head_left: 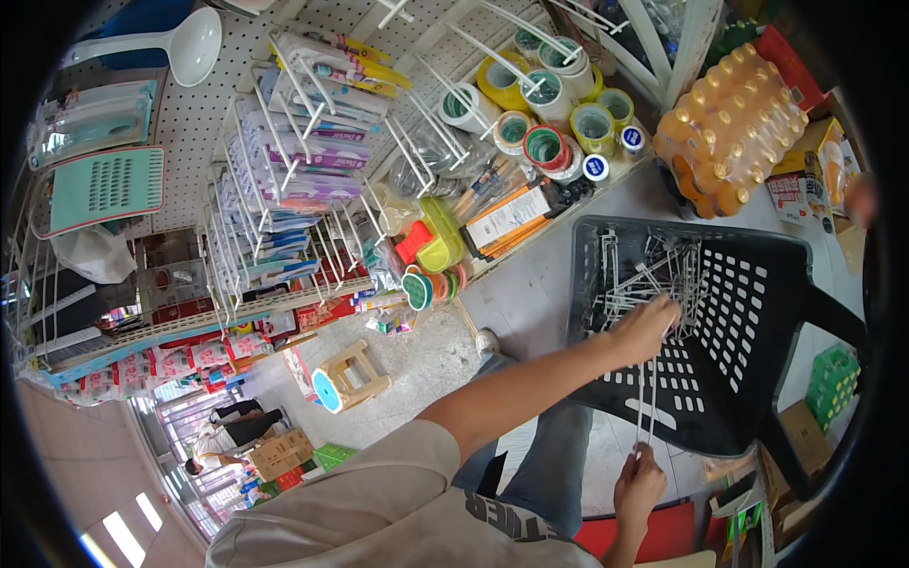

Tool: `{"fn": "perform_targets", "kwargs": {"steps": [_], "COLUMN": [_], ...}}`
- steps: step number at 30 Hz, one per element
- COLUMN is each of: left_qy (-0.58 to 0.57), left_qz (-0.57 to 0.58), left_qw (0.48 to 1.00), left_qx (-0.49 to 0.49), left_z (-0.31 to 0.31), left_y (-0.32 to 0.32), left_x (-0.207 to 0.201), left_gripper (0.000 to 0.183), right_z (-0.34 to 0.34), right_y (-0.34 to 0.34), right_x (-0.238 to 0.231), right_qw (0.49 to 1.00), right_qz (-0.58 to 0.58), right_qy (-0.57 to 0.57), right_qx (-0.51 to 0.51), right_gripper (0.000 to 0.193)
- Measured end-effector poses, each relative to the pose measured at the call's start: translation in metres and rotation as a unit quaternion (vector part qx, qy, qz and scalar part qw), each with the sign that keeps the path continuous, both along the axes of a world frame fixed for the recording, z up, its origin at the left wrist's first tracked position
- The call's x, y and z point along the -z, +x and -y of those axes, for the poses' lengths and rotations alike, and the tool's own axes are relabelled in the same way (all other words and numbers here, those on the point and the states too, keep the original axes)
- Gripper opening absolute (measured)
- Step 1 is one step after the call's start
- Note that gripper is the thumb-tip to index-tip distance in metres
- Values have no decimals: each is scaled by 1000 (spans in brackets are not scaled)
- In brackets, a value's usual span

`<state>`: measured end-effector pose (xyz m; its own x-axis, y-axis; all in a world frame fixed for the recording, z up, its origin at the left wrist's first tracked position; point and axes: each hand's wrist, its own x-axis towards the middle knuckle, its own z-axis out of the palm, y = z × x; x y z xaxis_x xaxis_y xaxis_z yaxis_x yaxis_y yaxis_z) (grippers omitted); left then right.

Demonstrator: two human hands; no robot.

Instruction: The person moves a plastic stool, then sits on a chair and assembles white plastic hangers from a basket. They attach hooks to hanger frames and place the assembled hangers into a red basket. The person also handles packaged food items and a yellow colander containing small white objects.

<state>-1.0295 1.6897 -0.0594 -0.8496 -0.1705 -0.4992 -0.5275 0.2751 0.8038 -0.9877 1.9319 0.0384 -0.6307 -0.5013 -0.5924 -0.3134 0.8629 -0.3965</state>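
Observation:
A long white double-wire display hook [645,402] stretches between my two hands. My left hand [647,329] reaches over a black plastic shopping basket [729,312] and is closed around the hook's upper part. Nearer to me, outside the basket's rim, my right hand [640,483] pinches the lower end of the hook. Inside the basket lies a tangled heap of metal wire hooks [644,275], partly hidden behind my left hand.
A pegboard shelf with white prongs holds packaged toothbrushes [322,156]. Tape rolls [594,123] line its lower ledge. Shrink-wrapped orange bottles [729,133] stand past the basket. On the floor are a small stool [348,377] and, farther off, cardboard boxes [281,454] near another person [232,440].

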Motion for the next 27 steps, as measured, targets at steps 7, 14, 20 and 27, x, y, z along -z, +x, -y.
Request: {"fn": "perform_targets", "kwargs": {"steps": [7,14,20,27], "left_qy": [-81,-160,-202,-226], "left_qz": [-71,-50,23,21], "left_qw": [991,982,971,968], "left_qx": [-75,-83,-129,-106], "left_z": [18,11,16,31], "left_y": [-12,16,10,10], "left_x": [33,-9,3,-1], "left_gripper": [39,31,37,47], "right_z": [28,31,26,36], "right_y": [-16,-5,-2,3], "right_x": [5,9,18,22], "right_qw": [998,999,998,996], "right_qz": [-52,-45,-50,-85], "right_qy": [2,-13,-18,-1], "right_qx": [29,25,22,17], "right_gripper": [13,14,13,8]}}
